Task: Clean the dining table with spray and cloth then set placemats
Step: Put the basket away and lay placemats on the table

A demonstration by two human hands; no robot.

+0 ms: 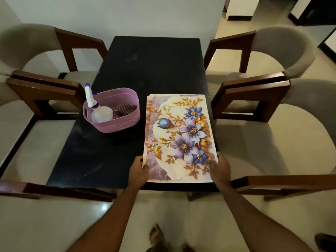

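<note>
A stack of placemats (179,137) lies on the near right part of the dark dining table (149,70), its long side running away from the person and its near short edge close to the table's near edge. The top mat is cream with a marbled lilac band down its left side, and carries a spray of large lilac flowers, smaller deep-blue ones and golden leaves and scrolls that runs from the far right corner toward the near edge. At the far left corner the edges of further mats show, slightly fanned out beneath the top one. The left hand (139,170) grips the stack at its near left corner, thumb on top and fingers curled under the edge. The right hand (219,169) grips the near right corner in the same way, thumb resting on the printed face. To the left of the mats, apart from them, stands a pink woven-look plastic basket (125,122) with handle slots. Inside it a translucent spray bottle (99,110) with a white and blue trigger head leans toward the left rim, and a dark reddish cloth (125,110) lies beside it. Wooden-framed chairs (45,84) with pale upholstery stand along both long sides of the table.
</note>
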